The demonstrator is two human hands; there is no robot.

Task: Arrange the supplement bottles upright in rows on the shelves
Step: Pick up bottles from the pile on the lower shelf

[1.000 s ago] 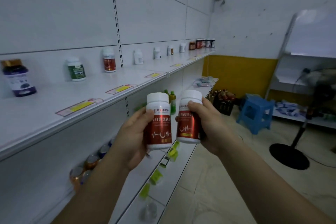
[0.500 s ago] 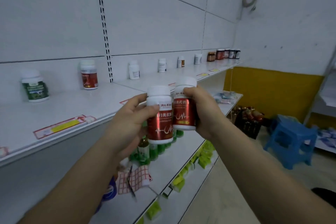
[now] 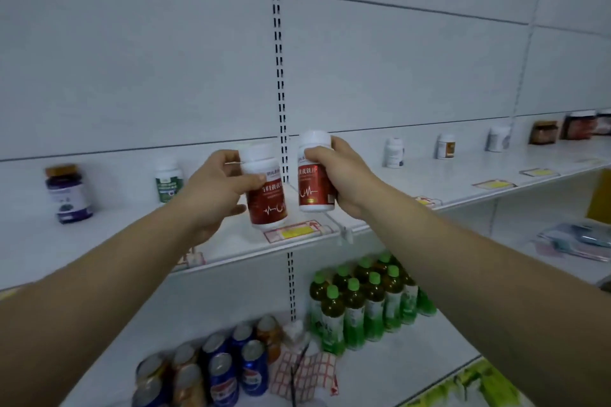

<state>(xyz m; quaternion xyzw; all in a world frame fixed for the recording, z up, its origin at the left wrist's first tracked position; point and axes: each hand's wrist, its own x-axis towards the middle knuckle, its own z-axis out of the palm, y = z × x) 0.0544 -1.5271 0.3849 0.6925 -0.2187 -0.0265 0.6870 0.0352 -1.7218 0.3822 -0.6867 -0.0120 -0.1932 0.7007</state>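
Red-labelled cylindrical bottle gripped, left hand; twin, right hand.

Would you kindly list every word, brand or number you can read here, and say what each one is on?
"当归黄芪": left bottle, held by the left hand.
"黄芪铁", next character unclear: right bottle, held by the right hand.
Too blurred to read: their small print, shelf bottles, price tags, blue cans, green-capped drinks.
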